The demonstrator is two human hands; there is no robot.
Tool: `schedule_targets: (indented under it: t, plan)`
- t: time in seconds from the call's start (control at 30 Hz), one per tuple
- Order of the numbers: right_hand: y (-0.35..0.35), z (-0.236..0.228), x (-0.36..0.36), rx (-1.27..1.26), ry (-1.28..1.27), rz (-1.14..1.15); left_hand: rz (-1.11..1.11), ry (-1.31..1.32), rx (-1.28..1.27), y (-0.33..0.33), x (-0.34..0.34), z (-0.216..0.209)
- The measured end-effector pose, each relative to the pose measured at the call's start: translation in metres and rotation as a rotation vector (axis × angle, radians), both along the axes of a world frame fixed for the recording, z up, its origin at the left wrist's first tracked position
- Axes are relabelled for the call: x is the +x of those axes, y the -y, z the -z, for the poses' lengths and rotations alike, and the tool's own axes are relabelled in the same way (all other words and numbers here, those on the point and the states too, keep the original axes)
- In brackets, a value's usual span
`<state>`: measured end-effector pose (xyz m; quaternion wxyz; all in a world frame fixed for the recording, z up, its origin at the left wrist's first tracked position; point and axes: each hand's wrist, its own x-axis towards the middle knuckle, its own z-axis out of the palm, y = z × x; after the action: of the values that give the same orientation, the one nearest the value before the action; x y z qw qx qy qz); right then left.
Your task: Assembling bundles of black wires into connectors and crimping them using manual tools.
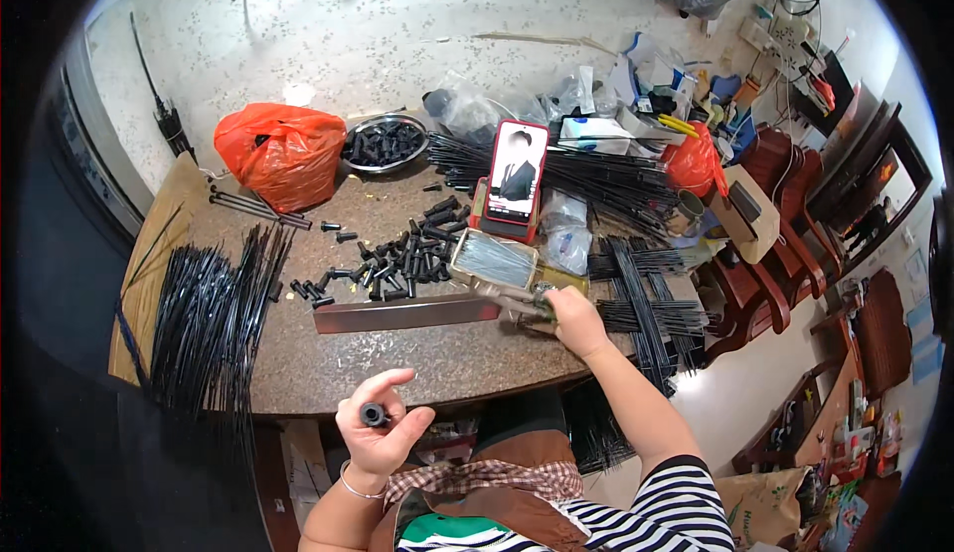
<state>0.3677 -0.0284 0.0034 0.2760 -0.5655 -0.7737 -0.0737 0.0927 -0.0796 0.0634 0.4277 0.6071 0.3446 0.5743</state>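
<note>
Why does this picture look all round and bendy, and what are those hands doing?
There's no robot here, just a person's two bare hands. They wear cameras on their head, looking down; the left one took this picture. Its very wide lens bends straight edges near the rim.

The left hand holds a small black tube, with its round end facing us. The right hand is curled at a metal tool; I can't tell how firm its grip is.

On the speckled table lie more black pieces, bunches of long black rods, an orange-red bag and a propped-up phone.
</note>
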Motion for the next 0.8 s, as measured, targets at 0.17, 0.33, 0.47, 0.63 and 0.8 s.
schedule_targets:
  t: [0.17, 0.33, 0.47, 0.63, 0.8]
  plan:
    - [0.013, -0.032, -0.036, -0.084, -0.902, 0.073, 0.213, -0.114, -0.008, -0.003, 0.018, -0.009]
    - [0.062, -0.084, -0.103, -0.439, -1.666, -0.329, 0.142, -0.139, 0.028, -0.008, 0.046, -0.014]
    - [0.075, -0.080, -0.120, -0.396, -1.696, -0.407, 0.134, 0.000, -0.030, -0.004, 0.051, -0.014]
    - [0.077, -0.079, -0.125, -0.376, -1.641, -0.486, 0.106, -0.002, 0.004, 0.006, 0.044, -0.023]
    - [0.078, -0.080, -0.124, -0.369, -1.613, -0.545, 0.109, -0.002, 0.004, 0.006, 0.041, -0.019]
